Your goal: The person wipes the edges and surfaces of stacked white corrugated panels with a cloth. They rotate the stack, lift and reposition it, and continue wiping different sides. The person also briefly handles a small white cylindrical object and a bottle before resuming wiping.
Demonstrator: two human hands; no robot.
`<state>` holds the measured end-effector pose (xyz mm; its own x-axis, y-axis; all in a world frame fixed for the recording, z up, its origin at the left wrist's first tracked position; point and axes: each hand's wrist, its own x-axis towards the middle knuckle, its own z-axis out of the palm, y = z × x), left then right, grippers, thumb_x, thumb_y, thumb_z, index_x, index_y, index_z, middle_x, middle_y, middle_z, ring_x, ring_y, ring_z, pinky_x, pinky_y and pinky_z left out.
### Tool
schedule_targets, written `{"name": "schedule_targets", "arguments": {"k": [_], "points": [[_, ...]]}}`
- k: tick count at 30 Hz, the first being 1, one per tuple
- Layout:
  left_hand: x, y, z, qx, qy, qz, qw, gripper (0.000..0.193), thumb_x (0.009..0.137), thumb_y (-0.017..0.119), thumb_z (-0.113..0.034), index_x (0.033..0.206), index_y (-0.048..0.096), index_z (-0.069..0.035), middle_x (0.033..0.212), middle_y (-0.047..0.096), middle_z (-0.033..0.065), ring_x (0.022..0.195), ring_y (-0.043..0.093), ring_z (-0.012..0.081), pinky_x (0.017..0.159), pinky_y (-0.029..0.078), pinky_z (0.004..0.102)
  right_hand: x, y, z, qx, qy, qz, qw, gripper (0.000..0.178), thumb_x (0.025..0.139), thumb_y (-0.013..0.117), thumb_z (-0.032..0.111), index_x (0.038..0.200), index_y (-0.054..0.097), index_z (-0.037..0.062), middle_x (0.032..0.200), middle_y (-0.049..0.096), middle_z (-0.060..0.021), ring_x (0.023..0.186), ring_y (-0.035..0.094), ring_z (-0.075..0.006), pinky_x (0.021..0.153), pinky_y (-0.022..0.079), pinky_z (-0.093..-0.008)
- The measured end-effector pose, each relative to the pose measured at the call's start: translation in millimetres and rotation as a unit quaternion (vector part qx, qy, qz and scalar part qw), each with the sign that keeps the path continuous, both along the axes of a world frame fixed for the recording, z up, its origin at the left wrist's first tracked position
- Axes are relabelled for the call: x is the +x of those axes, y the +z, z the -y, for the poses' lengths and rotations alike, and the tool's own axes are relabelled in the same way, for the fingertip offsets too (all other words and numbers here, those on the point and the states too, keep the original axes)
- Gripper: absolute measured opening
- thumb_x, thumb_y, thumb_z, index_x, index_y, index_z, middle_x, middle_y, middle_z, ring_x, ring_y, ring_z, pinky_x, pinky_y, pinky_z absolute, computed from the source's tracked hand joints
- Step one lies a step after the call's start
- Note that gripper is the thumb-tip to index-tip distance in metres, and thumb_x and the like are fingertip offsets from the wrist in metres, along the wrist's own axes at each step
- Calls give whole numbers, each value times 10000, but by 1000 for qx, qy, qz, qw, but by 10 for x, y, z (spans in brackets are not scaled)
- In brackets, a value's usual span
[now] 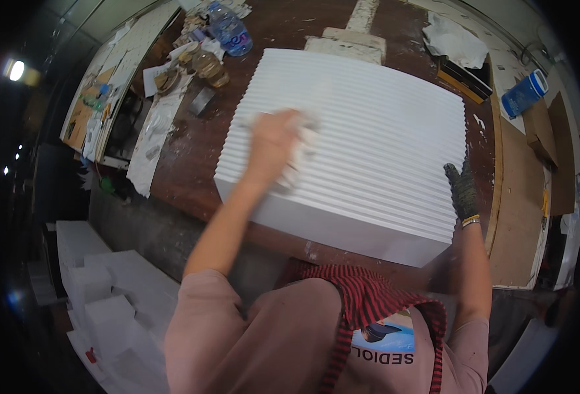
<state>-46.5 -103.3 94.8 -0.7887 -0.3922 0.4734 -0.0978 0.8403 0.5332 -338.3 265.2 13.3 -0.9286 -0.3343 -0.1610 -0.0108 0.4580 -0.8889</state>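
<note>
A large white box-shaped piece with a ribbed top point(362, 131) lies on the dark reddish-brown table in front of me. My left hand point(275, 141), bare and smeared by motion, presses a whitish cloth point(295, 172) onto the left part of the ribs. The cloth hangs below the fingers, and its edges are blurred. At the right edge of the ribbed piece rests my right hand point(462, 190) in a dark grey-green glove. Its fingers are stretched out along that edge, with thumb and fingers apart.
Beyond the left edge stand a large clear bottle point(231, 29), a jar of yellowish liquid point(210, 67) and a small grey block point(202, 102). At right are a blue tumbler point(525, 94), a dark open box point(464, 77) and cardboard point(516, 203). White blocks point(116, 282) sit lower left.
</note>
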Motion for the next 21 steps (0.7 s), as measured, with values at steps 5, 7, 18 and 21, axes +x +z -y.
{"name": "schedule_targets", "arguments": {"k": [5, 7, 18, 21], "points": [[356, -485, -536, -119, -161, 44, 979, 334, 835, 631, -48, 1162, 695, -59, 1182, 689, 115, 1085, 622, 317, 990, 466, 441, -80, 8, -4, 5, 7, 64, 998, 772, 953, 695, 203, 1561, 262, 6, 1049, 706, -71, 669, 525, -70, 528, 393, -222], [836, -517, 202, -98, 20, 4, 995, 261, 870, 608, -68, 1104, 723, -73, 1126, 721, 97, 1024, 647, 311, 971, 478, 474, -36, 95, 11, 34, 12, 65, 997, 741, 956, 686, 190, 1555, 282, 25, 1212, 670, -82, 782, 595, -83, 611, 483, -226], [517, -150, 556, 84, -108, -48, 989, 327, 844, 721, -85, 1166, 702, -37, 1227, 683, 148, 1155, 610, 317, 1015, 462, 397, 1758, 280, 721, -8, 80, -277, 958, 594, 945, 674, 133, 1484, 445, 32, 1517, 465, -162, 1417, 421, -291, 1168, 337, -405], [742, -287, 1505, 48, -53, -107, 992, 328, 834, 741, -127, 1149, 708, -40, 1242, 680, 154, 1183, 609, 335, 1023, 463, 408, 2075, 184, 1156, 153, 54, -379, 911, 534, 932, 676, 163, 1432, 524, 50, 1492, 497, -162, 1412, 422, -320, 1178, 322, -447]]}}
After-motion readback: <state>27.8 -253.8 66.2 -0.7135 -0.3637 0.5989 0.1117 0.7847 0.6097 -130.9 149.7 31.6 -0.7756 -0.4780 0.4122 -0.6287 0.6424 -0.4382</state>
